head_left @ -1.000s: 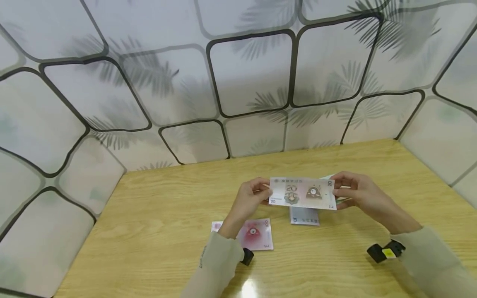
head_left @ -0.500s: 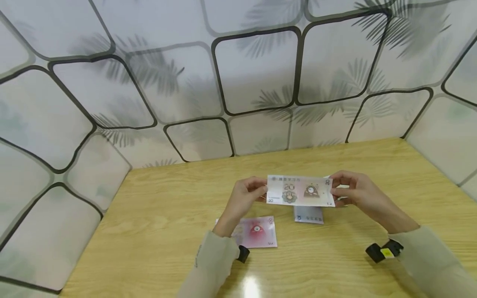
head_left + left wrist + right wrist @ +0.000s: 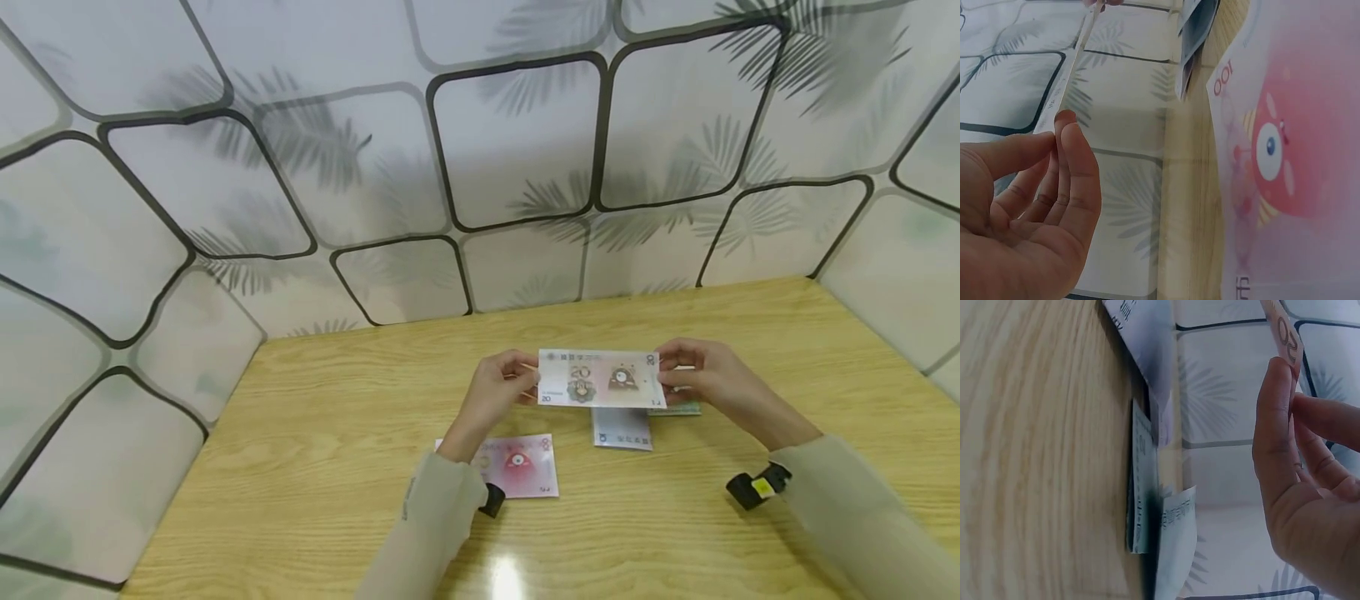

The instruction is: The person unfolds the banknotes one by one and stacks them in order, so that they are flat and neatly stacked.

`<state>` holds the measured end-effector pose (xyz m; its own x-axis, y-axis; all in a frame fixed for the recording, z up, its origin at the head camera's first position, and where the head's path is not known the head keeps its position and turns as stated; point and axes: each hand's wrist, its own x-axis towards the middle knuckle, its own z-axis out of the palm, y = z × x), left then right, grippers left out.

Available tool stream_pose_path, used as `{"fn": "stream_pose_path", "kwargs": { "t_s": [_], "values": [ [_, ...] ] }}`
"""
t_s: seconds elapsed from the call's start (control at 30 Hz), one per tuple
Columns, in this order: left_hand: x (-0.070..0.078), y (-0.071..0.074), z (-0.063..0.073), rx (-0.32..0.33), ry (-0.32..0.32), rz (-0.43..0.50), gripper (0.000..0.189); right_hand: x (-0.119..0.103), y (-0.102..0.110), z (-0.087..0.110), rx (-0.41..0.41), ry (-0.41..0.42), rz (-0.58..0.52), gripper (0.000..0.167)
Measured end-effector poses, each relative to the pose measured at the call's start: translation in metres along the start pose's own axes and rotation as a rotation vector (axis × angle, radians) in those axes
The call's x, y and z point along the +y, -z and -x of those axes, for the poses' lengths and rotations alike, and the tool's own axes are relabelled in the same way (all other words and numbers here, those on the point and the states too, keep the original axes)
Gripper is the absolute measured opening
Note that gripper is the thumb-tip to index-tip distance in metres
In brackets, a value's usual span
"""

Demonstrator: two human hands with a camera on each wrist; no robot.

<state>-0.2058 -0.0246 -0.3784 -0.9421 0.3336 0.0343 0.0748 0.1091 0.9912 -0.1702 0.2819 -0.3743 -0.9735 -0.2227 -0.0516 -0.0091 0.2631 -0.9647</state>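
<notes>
A play banknote marked 20 (image 3: 600,379) is held up lengthwise above the table between both hands. The left hand (image 3: 491,390) pinches its left end between thumb and fingers; in the left wrist view the note (image 3: 1075,65) appears almost edge-on. At the opposite end, the right hand (image 3: 705,379) pinches the note's edge the same way, with its 20 print visible in the right wrist view. Below the left forearm lies a pink 100 banknote (image 3: 521,468), partly covered by the wrist. Under the held note, a bluish-purple banknote (image 3: 622,432) is partly hidden.
A green banknote (image 3: 681,409) shows beneath the right hand. In the right wrist view, green folded-looking notes (image 3: 1142,481) stand near a purple one (image 3: 1147,347). The wooden table (image 3: 330,467) meets patterned walls (image 3: 517,275) at the back and sides.
The right hand has shifted slightly left and up with its end of the 20 banknote, uncovering more of the green banknote. The left hand stays nearly in place.
</notes>
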Motion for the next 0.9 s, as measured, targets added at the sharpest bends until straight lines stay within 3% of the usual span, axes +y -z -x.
{"fn": "stream_pose_path", "kwargs": {
  "t_s": [0.43, 0.67, 0.9],
  "values": [
    [-0.004, 0.002, -0.01, 0.048, 0.098, -0.053, 0.015, 0.008, -0.002, -0.026, -0.031, -0.074, 0.034, 0.037],
    [-0.006, 0.001, -0.012, 0.051, 0.18, -0.091, 0.015, 0.011, -0.004, -0.033, -0.068, -0.118, 0.036, 0.035],
    [-0.006, 0.003, -0.014, 0.049, 0.218, -0.164, 0.017, 0.007, 0.003, -0.033, -0.098, -0.131, 0.052, 0.036]
  ]
}}
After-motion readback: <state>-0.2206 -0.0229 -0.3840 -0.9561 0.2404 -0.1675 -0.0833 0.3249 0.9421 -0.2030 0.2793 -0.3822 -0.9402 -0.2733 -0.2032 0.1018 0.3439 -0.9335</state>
